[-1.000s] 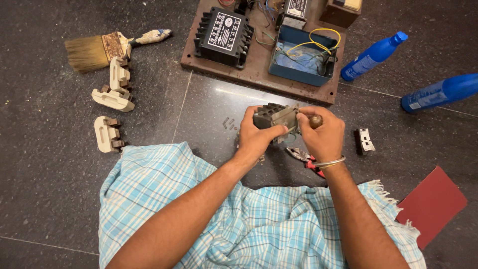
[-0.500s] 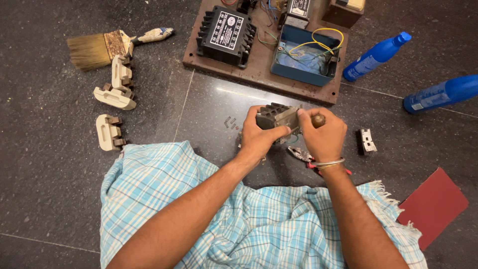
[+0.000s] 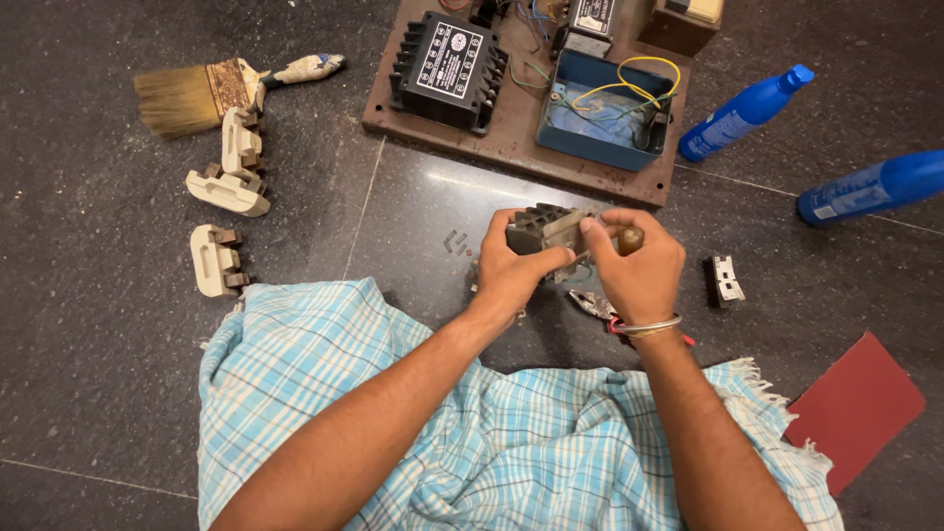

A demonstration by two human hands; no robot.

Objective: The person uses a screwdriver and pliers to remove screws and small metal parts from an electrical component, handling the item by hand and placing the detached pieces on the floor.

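Left hand: clenched round dark grey electrical block, thumb across its near face, held above floor.
Right hand: gripping brown tool handle, fingertips touching block's right side.
Block: between both hands, just in front of wooden board.
Pliers: on floor under right wrist.
Board: black transformer, open blue box with wires.
Left side: brush, three pale fuse carriers.
Right side: two blue bottles, red sheet.

Even, moderately bright overhead light, a pale streak of glare on the dark polished stone floor below the brown wooden board, soft shadows, sharp focus throughout
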